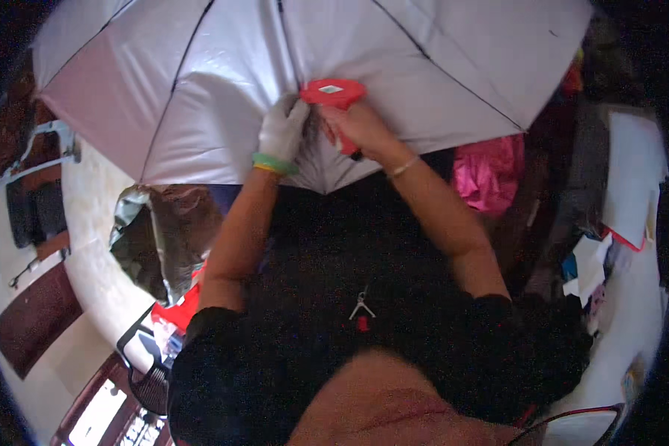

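Observation:
An open umbrella (372,44) with a silvery inner side and dark ribs spreads across the top of the view. My left hand (281,130), in a white knit glove with green and yellow bands at the wrist, pinches its fabric beside a middle rib. Just right of that, my bare right hand (360,130) is wrapped round the handle of a red pistol-shaped hand tool (334,91). The tool's wide head lies against the fabric near the same rib. Exactly where its tip meets the umbrella is hidden.
Shiny pink fabric (489,175) hangs beyond my right forearm. To the left are a dark bag-like bundle (152,238), a red cloth (178,311) and brown chairs (36,321). Papers (591,267) lie on a pale surface at the far right.

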The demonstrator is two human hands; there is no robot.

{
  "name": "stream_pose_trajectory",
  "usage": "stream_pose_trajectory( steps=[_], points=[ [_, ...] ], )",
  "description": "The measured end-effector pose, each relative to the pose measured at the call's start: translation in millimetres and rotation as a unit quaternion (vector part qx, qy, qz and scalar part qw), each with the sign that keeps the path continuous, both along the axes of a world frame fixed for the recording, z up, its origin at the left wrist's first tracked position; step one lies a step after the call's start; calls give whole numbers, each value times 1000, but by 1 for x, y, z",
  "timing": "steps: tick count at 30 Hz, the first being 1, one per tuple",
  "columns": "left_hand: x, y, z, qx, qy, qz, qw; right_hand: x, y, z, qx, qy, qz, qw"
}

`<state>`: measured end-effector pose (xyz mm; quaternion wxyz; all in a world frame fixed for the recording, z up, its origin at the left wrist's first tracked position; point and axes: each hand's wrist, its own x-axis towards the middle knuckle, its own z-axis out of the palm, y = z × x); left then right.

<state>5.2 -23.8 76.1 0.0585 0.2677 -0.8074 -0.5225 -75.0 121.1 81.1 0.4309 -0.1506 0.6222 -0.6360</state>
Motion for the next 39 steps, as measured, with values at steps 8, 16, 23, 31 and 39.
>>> stream_pose_trajectory(
  steps=[8, 16, 23, 31, 39],
  points=[
    [-21, -22, 2, -377, -167, 4, 911, -9, 40, 49, -161, -226, -25, 960],
    [-86, -18, 35, -516, -135, -27, 846, -67, 105, 127, -141, 41, -236, 961],
    [-67, -156, 98, -744, -106, -94, 653, -68, 110, 110, -118, 62, -295, 946],
    [-99, -80, 71, -509, -29, -47, 859, -38, 81, 63, -48, -7, -171, 984],
    [-129, -40, 65, -403, -131, 87, 901, -119, 0, 76, 112, 406, 44, 906]
  ],
)
